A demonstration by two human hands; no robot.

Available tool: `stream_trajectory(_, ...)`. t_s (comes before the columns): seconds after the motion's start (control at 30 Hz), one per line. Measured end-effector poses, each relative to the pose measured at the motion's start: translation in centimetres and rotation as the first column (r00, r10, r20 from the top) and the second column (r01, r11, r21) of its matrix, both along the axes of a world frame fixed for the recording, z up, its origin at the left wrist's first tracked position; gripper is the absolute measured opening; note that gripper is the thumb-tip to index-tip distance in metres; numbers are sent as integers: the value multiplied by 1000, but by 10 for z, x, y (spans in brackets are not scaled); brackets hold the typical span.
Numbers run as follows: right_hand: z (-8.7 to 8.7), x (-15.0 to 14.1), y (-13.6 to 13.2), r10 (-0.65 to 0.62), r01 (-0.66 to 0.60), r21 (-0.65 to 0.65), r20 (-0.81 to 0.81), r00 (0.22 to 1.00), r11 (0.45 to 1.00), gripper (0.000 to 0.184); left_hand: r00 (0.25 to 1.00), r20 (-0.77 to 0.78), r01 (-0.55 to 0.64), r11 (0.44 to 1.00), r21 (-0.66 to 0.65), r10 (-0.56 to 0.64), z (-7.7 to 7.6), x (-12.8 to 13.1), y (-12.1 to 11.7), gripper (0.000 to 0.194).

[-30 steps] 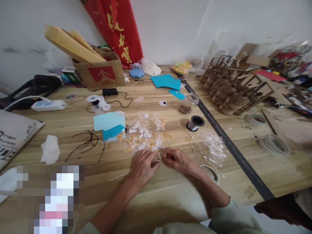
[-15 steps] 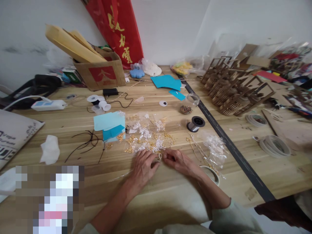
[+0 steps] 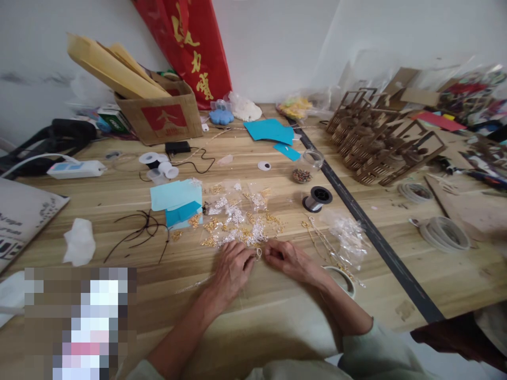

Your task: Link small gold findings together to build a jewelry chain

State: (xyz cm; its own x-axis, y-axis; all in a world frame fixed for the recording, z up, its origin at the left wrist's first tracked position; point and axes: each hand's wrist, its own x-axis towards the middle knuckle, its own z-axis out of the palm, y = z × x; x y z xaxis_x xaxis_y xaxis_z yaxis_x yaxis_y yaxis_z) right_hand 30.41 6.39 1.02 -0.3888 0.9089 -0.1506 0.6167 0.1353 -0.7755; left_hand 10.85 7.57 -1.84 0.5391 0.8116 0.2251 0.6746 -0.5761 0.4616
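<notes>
My left hand (image 3: 234,268) rests low over the table with thumb and forefinger pinched together. At its fingertips is a small gold ring-shaped clasp (image 3: 259,253). A thin silvery chain (image 3: 196,285) lies on the table left of that wrist. My right hand (image 3: 287,259) is just to the right, its fingers curled closed; what they hold, if anything, is hidden. Directly beyond both hands lie heaps of small silver beads (image 3: 256,233) and gold beads (image 3: 212,226). Several gold and silver chains (image 3: 317,236) lie to the right of my right hand.
A tape roll (image 3: 348,282) lies beside my right forearm. Further off are a wire spool (image 3: 317,199), a jar of beads (image 3: 301,176), clear bags (image 3: 346,232), blue card (image 3: 174,195), black cords (image 3: 146,232) and brown slatted holders (image 3: 380,148). A cardboard box (image 3: 162,119) stands at back left.
The left thumb has drawn up closer to the forefinger by the clasp. My right hand stays nearly still. The whole view has shifted slightly.
</notes>
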Motion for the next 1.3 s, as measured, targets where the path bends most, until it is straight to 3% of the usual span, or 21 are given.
stream_trajectory(0.73, 3, -1, 0, 3, -3, 0, 11, 1000, 1000, 9, 1000, -9, 6, 999, 39, -5, 0, 0, 2, 14)
stream_trajectory(1.3, -2, -2, -1, -1, 1, 10, 4, 1000, 1000, 8, 981, 196, -4, 999, -35, 11, 0, 0, 2, 12)
